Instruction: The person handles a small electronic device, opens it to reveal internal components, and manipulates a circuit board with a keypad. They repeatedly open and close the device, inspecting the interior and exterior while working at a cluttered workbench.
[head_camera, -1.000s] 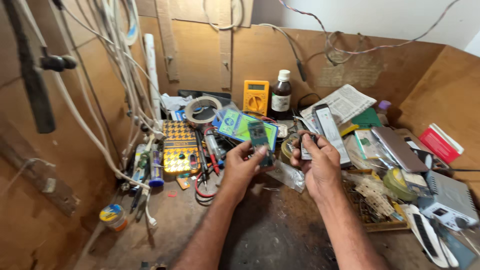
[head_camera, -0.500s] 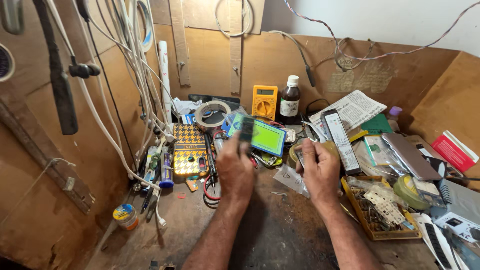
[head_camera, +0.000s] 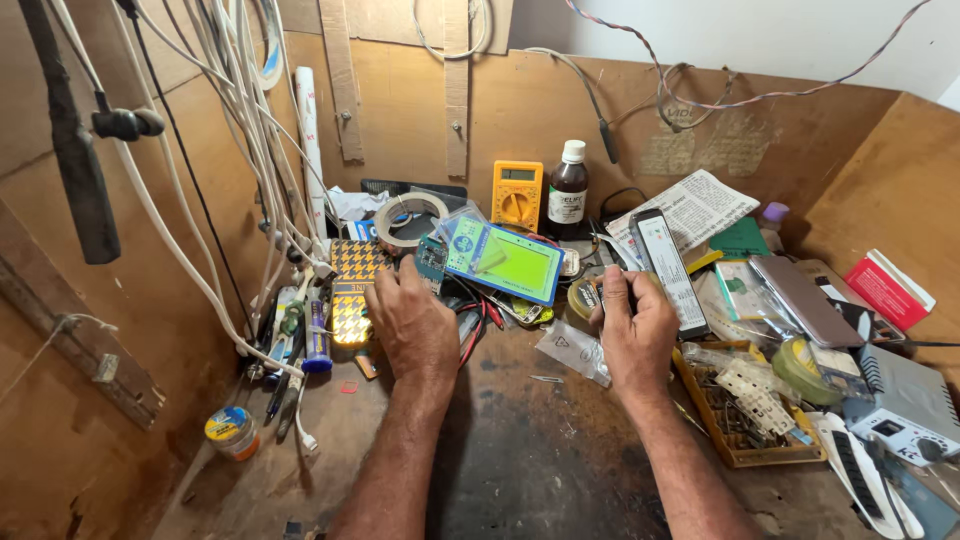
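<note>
The scarred wooden worktop (head_camera: 520, 440) is crowded at the back and sides, with white cables (head_camera: 215, 150) hanging down the left wall. Against the rear board stand a yellow multimeter (head_camera: 517, 194) and a brown bottle (head_camera: 568, 192), and in front of them lies a green-faced panel (head_camera: 505, 262) tilted among the clutter. The left hand (head_camera: 412, 322) reaches toward that panel, its fingers (head_camera: 385, 292) curled loosely around a small dark circuit board (head_camera: 431, 260) pinched at its near edge, just beside the panel's left end. The right hand (head_camera: 634, 330) is closed around a small dark object (head_camera: 606, 297), though what it is I cannot tell. To my eye this is a sorting or inspecting step, and any further move would want a steady pinch on the little board.
</note>
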